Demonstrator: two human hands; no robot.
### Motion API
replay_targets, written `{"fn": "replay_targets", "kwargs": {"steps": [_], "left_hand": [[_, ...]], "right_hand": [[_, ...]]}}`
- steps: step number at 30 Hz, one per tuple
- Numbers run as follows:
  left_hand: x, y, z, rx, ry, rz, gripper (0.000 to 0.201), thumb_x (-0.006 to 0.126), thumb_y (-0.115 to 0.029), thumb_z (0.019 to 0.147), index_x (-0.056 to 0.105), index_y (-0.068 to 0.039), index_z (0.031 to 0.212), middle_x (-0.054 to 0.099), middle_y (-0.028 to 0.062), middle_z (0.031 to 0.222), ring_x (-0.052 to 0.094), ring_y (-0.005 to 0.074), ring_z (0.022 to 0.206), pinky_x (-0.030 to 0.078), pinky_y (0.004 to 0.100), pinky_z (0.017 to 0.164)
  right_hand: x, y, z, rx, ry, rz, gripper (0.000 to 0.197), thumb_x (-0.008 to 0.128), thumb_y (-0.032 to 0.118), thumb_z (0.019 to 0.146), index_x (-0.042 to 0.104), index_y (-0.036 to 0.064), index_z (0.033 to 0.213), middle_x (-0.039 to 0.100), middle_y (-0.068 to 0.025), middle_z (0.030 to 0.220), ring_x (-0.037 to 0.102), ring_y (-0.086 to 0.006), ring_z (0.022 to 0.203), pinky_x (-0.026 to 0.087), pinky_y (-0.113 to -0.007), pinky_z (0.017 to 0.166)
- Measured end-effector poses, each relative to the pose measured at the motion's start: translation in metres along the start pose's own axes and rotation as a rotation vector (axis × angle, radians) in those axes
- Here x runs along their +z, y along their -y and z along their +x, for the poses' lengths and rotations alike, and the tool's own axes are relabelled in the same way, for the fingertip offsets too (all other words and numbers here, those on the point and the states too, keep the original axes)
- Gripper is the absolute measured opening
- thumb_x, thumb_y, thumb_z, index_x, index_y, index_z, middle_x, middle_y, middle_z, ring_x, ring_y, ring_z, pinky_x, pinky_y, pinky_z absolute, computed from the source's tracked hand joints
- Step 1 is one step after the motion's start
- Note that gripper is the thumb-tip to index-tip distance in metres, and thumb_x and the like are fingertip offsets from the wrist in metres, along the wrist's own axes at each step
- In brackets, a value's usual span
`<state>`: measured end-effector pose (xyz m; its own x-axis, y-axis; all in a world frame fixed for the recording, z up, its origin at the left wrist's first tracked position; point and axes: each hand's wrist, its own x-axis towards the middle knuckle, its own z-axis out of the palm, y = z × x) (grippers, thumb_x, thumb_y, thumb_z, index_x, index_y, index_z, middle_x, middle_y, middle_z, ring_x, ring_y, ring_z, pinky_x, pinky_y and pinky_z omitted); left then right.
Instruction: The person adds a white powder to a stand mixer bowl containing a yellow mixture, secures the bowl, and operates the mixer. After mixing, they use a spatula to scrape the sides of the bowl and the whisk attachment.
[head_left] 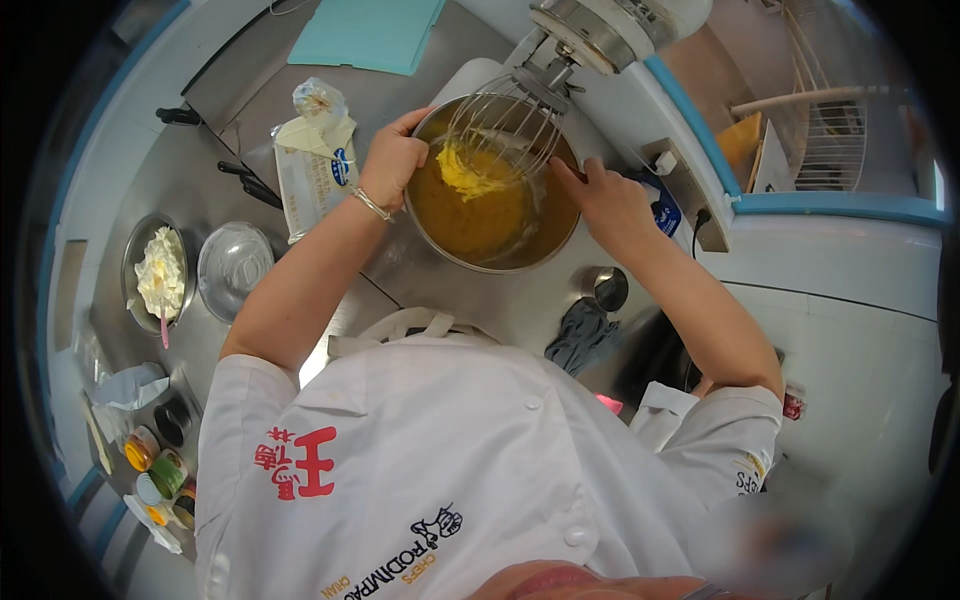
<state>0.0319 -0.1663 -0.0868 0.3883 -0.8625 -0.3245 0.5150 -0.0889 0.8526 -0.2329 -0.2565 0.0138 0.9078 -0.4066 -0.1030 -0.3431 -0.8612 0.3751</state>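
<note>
Steel worktop (430, 290), grey and brushed, with a white wall beyond it at the right.

Nearest the person: white jacket with red marks on the sleeve; both bare forearms reach forward from it.

Lower left edge: cluster of small jars (160, 470) with coloured lids, beside crumpled white paper (130, 385).

Centre, near: grey cloth (582, 335), bunched, lying just beside a small steel cup (606, 288).

Left: steel bowl (158, 272) holding white cream, a pink handle standing in it. Just beside it, a clear glass bowl (234, 268).

Middle: large steel mixing bowl (450, 245), set under the mixer, holding yellow batter. A lump of paler yellow batter clings to the wire whisk (505, 130), which hangs into the bowl.

Left hand (390, 160): fingers curled over the bowl's left rim, gripping it; a thin bracelet on the wrist.

Right hand (605, 200): resting at the bowl's right rim, fingers together and stretched toward the whisk, fingertips touching the rim. Whether it grips the rim cannot be told.

Left of the bowl: opened white packet (315, 165), lying flat, with a crumpled clear bag at its far end. Black handles (250, 180) beside it.

Far: stand mixer (610, 30), white with a steel head, tilted over the bowl. Pale blue board (368, 32) at the back. Wire rack (835, 130) at the far right.
</note>
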Motion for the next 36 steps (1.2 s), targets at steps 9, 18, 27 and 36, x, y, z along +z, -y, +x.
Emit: {"fn": "replay_targets", "kwargs": {"steps": [9, 18, 27, 36], "left_hand": [[0.01, -0.009, -0.01, 0.022, -0.049, 0.046, 0.058, 0.043, 0.012, 0.067, 0.061, -0.001, 0.121, 0.063, 0.0041, 0.097, 0.052, 0.0079, 0.072, 0.041, 0.0191, 0.059], [0.008, -0.003, -0.005, 0.054, -0.034, 0.1, 0.054, 0.044, 0.013, 0.07, 0.064, -0.002, 0.118, 0.065, 0.0045, 0.096, 0.059, 0.0122, 0.08, 0.047, 0.0217, 0.07], [0.012, -0.002, -0.009, 0.097, -0.056, 0.116, 0.05, 0.044, 0.013, 0.071, 0.066, -0.001, 0.114, 0.067, 0.0068, 0.098, 0.061, 0.0137, 0.085, 0.049, 0.0241, 0.076], [0.011, 0.004, -0.006, 0.128, -0.077, 0.107, 0.05, 0.045, 0.012, 0.071, 0.065, -0.001, 0.115, 0.067, 0.0077, 0.099, 0.061, 0.0135, 0.083, 0.049, 0.0236, 0.075]], "right_hand": [[0.005, 0.03, 0.021, 0.017, 0.378, -0.024, 0.056, 0.06, 0.005, 0.077, 0.048, 0.0083, 0.132, 0.057, -0.0107, 0.091, 0.064, -0.0236, 0.07, 0.052, -0.032, 0.056], [-0.029, 0.02, 0.014, -0.013, 0.497, -0.124, 0.051, 0.056, 0.007, 0.083, 0.049, 0.013, 0.133, 0.063, -0.0121, 0.093, 0.067, -0.0257, 0.075, 0.053, -0.035, 0.057], [-0.052, 0.018, 0.032, 0.069, 0.607, -0.047, 0.032, 0.052, 0.005, 0.083, 0.063, 0.0113, 0.114, 0.068, -0.014, 0.09, 0.066, -0.0273, 0.09, 0.054, -0.04, 0.069], [-0.038, -0.013, 0.044, 0.234, 0.609, 0.165, 0.043, 0.049, 0.004, 0.081, 0.064, 0.0236, 0.116, 0.068, -0.0148, 0.093, 0.065, -0.0322, 0.089, 0.052, -0.043, 0.076]]}}
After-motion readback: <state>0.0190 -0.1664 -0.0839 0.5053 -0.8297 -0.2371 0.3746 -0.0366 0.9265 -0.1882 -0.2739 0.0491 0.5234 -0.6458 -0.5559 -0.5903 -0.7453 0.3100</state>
